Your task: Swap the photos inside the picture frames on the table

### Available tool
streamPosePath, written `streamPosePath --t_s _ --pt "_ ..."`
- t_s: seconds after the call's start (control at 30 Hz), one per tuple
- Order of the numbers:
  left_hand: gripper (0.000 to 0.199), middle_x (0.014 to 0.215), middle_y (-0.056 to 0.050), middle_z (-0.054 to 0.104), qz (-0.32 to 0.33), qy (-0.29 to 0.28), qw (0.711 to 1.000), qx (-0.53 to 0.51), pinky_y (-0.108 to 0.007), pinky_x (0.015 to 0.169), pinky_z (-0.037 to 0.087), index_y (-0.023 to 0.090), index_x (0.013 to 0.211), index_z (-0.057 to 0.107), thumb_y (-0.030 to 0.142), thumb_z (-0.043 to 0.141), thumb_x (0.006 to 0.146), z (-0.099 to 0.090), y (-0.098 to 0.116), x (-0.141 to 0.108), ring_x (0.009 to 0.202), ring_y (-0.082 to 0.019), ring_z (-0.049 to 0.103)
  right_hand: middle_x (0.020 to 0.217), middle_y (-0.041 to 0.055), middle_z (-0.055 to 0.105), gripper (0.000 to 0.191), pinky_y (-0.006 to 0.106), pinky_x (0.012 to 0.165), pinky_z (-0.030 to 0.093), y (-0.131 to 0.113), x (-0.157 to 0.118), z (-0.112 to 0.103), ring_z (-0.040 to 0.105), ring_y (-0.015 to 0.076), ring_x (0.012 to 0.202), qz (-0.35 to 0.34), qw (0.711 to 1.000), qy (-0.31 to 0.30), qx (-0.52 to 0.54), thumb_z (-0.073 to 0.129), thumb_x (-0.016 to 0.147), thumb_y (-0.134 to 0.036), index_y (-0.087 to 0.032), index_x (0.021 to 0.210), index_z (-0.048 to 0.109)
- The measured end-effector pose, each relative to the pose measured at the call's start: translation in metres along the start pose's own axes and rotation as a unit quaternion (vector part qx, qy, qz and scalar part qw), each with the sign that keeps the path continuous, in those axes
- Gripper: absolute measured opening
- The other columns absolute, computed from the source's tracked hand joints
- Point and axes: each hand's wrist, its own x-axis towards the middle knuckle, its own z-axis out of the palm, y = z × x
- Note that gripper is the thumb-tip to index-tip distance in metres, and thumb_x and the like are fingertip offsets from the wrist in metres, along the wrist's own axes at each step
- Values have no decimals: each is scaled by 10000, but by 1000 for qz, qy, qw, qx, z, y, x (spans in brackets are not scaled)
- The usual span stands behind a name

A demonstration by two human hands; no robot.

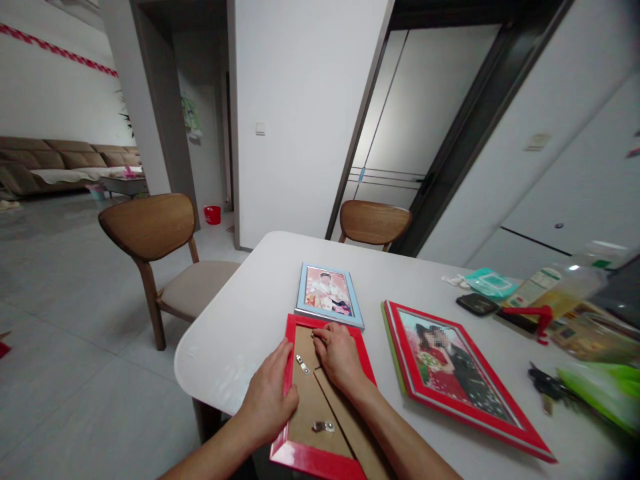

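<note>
A red picture frame (pixel 320 460) lies back side up at the near edge of the white table, its brown backing board (pixel 306 407) showing. Metal clips sit on the board, one (pixel 303 364) at the upper left and one (pixel 323 426) lower down. My left hand (pixel 270 393) grips the frame's left side, fingers along the outer edge and thumb on the inner side. Near the frame's top, my right hand (pixel 336 353) has its fingers pinched together at a small metal piece (pixel 313 335) on the board. A folded stand leg (pixel 345 420) runs beneath my right forearm.
Beyond lies a light blue framed picture (pixel 327 293). To the right are a red framed picture (pixel 457 373), a black case (pixel 477 305), a wipes pack (pixel 493 284), a bottle (pixel 560 290), black-handled tools (pixel 547 383) and a green bag (pixel 605 390). Wooden chairs (pixel 150 227) stand around the table.
</note>
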Motion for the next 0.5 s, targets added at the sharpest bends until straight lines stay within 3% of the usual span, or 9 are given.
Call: streamPosePath --t_s 0.13,0.3,0.5 --pt "596 1284 -130 347 -5 0 1000 -5 -361 1001 255 58 1241 321 101 422 655 1 -2 -2 1175 -213 317 960 77 563 305 260 801 356 1 -31 -22 492 170 897 -25 999 -16 17 424 775 -254 -157 1037 549" --pt "596 1295 -96 338 -8 0 1000 -27 -333 1011 229 90 1248 318 110 432 663 0 -1 -1 1181 -195 304 956 78 547 439 320 784 378 6 -80 -40 499 219 887 10 997 -80 -1 555 635 -339 -188 1047 538" --pt "584 1280 -115 359 -30 5 997 -68 -374 997 231 101 1242 332 174 484 683 -2 2 0 1162 -224 328 984 92 536 471 297 819 375 0 -80 -43 511 197 907 40 995 -75 50 497 593 -190 -138 1062 509"
